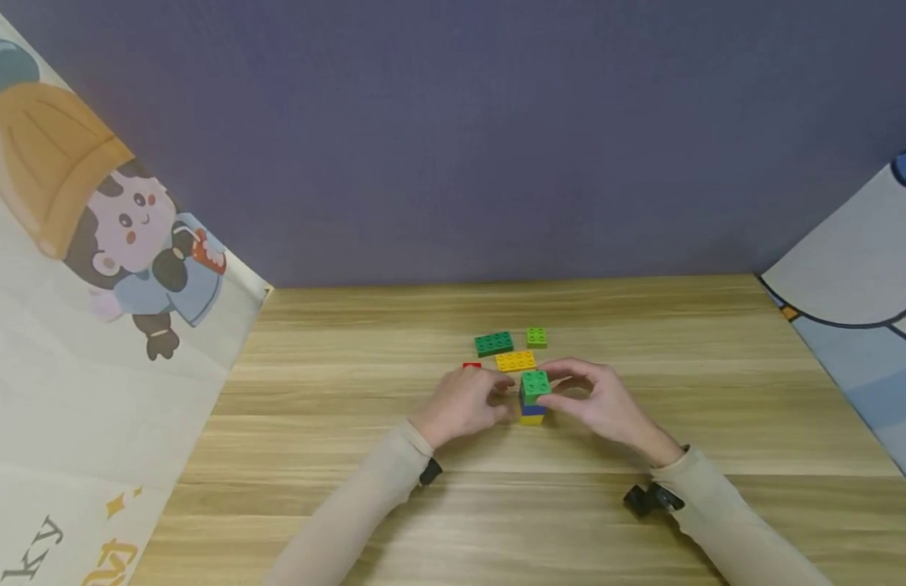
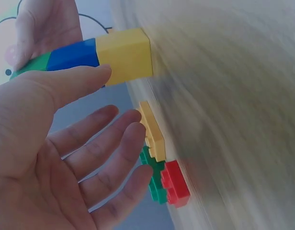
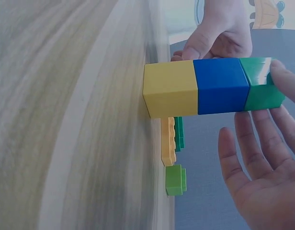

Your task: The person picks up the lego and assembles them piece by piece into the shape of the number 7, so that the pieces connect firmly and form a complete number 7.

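Observation:
A tower of three building blocks stands upright on the table: a yellow block at the bottom, a blue block in the middle and a green block on top. My right hand pinches the green block between thumb and fingers. Just left of the tower is my left hand, its fingers spread loosely and holding nothing. In the left wrist view its thumb overlaps the lower part of the tower. A red block lies beyond the left hand, mostly hidden in the head view.
Behind the tower lie a flat yellow-orange block, a dark green block and a small light green block. The wooden table meets a dark blue-grey panel at the back. Printed panels stand on both sides.

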The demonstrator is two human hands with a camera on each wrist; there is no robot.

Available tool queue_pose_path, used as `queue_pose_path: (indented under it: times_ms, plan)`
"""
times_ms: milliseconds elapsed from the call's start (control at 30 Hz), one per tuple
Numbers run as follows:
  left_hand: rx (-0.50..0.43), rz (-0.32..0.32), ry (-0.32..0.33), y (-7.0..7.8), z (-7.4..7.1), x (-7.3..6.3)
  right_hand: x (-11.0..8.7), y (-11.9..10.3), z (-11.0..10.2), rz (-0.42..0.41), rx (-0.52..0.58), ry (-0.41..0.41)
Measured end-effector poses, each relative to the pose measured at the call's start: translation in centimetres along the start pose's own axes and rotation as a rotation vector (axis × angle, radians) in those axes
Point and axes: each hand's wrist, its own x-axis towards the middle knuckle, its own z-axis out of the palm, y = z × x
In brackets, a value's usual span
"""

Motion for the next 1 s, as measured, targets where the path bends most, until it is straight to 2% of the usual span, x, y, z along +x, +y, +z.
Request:
queue_pose_path:
  times_ms: [400,1000]
  plan:
    - [-0.036,-0.015,0.047,-1.3,-0.1,0.4,0.1,-0.1,0.1,0.013,0.011,0.002]
    - [-0.095,-0.066,0.067,-1.8,-0.6,1.3,-0.2,0.1,0.3,0.012,0.026,0.014]
